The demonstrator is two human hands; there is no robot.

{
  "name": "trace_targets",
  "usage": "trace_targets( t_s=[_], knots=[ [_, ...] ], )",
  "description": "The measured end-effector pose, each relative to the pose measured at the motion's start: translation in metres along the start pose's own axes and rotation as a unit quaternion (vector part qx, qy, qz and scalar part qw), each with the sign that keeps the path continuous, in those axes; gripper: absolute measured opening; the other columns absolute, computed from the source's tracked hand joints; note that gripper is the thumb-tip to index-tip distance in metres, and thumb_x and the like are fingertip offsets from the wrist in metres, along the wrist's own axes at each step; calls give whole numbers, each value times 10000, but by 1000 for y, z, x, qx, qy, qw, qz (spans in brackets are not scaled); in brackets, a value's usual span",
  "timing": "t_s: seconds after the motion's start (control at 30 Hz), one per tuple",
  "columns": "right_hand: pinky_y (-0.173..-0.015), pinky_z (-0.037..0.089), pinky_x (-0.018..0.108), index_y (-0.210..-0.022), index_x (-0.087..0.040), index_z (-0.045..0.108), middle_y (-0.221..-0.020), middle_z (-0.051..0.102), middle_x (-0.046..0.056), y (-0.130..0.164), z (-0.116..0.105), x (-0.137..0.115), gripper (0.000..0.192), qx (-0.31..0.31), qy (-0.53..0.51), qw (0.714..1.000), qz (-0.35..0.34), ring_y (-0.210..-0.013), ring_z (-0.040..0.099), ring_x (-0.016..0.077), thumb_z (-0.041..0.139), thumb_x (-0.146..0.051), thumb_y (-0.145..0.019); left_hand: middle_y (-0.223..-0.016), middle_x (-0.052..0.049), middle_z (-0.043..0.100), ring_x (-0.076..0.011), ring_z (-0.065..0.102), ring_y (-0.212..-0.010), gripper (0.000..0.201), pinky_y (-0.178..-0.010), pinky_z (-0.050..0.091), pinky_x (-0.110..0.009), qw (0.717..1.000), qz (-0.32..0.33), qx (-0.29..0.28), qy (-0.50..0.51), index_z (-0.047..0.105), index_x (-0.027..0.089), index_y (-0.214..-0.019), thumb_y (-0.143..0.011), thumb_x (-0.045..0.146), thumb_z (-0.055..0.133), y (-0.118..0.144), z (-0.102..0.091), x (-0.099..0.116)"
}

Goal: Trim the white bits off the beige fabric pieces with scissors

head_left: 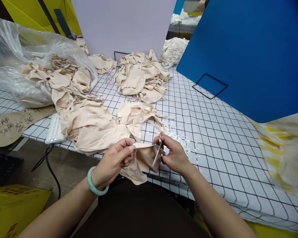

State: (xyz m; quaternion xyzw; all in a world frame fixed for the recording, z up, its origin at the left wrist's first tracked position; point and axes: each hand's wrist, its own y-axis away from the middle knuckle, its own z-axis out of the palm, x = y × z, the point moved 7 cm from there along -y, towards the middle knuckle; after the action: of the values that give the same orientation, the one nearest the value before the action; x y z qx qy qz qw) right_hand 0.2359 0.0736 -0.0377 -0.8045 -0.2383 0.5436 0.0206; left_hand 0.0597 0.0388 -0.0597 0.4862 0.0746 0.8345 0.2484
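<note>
Two hands worked at the near table edge: the left hand (114, 162), with a pale green bangle (95, 183) on its wrist, pinched the top edge of a beige fabric piece (141, 158) and held it taut, seemingly so the edge could meet the blades; the right hand (172, 155) was closed around small thread snips (158, 152), whose blades touched that edge. One scatter of white trimmings (178, 137) lay just beyond the right hand. Three loose beige heaps sat on the checked table (225, 138): one near left (89, 122), one at centre (136, 115), one far (141, 76). One clear plastic bag (27, 66) of like pieces lay far left. One blue board (250, 49) stood far right.
</note>
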Motion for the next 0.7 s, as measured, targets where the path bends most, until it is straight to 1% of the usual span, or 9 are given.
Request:
trace_targets(
  t_s=[0.13, 0.23, 0.37, 0.43, 0.5, 0.53, 0.6, 0.63, 0.7],
  knots=[
    [-614, 492, 261, -903, -241, 551, -812, 567, -19, 8, -9, 9, 201, 157, -11, 987, 27, -676, 546, 127, 595, -104, -763, -661, 45, 440, -23, 253, -495, 261, -471, 141, -182, 987, -146, -67, -6, 637, 134, -919, -868, 378, 712, 6, 8, -29],
    [-554, 469, 238, -902, -242, 534, -780, 550, -32, 10, -10, 7, 157, 223, -40, 972, 61, -612, 522, 108, 612, -164, -791, -623, 48, 417, -28, 223, -490, 306, -469, 154, -186, 984, -153, -90, -23, 686, 115, -924, -891, 419, 679, 9, 12, -30],
    [-529, 448, 227, -896, -237, 550, -782, 558, -31, 8, -6, -6, 141, 209, -55, 975, 55, -578, 502, 93, 617, -167, -792, -521, 63, 358, -52, 255, -476, 319, -481, 228, -191, 985, -94, -122, -75, 729, 130, -947, -937, 428, 615, 11, 18, -14],
    [-546, 452, 232, -885, -234, 567, -777, 570, -27, 9, -2, -10, 126, 196, -54, 978, 49, -593, 514, 100, 627, -173, -793, -525, 51, 369, -72, 327, -498, 317, -515, 306, -200, 986, -44, -119, -111, 742, 145, -948, -957, 422, 588, 12, 18, -3],
    [-551, 448, 237, -859, -227, 585, -748, 574, -25, 13, 8, -9, 92, 175, -60, 981, 59, -598, 522, 108, 648, -200, -797, -677, -7, 492, -108, 467, -632, 292, -607, 408, -224, 981, 53, -86, -167, 753, 162, -916, -959, 401, 592, 10, 17, 13],
    [-546, 444, 238, -843, -222, 590, -730, 575, -23, 16, 16, -5, 78, 162, -74, 981, 77, -593, 522, 111, 657, -223, -802, -808, -44, 538, -138, 527, -767, 279, -688, 450, -241, 971, 116, -61, -198, 758, 168, -896, -959, 387, 596, 10, 16, 23],
    [-529, 433, 237, -827, -212, 589, -705, 572, -20, 25, 38, 5, 109, 130, -130, 974, 130, -573, 514, 111, 668, -286, -813, -1051, -87, 542, -193, 531, -1036, 268, -851, 472, -267, 946, 223, -21, -232, 759, 174, -860, -963, 358, 594, 11, 18, 36],
    [-519, 428, 236, -827, -209, 582, -694, 566, -20, 31, 51, 10, 139, 112, -165, 967, 160, -560, 505, 109, 666, -320, -818, -1108, -90, 528, -198, 524, -1075, 271, -882, 474, -276, 943, 248, -15, -223, 751, 174, -847, -968, 351, 585, 10, 21, 38],
    [-505, 417, 236, -831, -208, 558, -678, 547, -26, 42, 70, 16, 190, 82, -223, 950, 203, -539, 477, 103, 652, -373, -828, -1116, -78, 524, -157, 566, -925, 282, -794, 500, -270, 959, 236, -23, -157, 713, 169, -823, -977, 354, 565, 2, 25, 31]
  ],
)
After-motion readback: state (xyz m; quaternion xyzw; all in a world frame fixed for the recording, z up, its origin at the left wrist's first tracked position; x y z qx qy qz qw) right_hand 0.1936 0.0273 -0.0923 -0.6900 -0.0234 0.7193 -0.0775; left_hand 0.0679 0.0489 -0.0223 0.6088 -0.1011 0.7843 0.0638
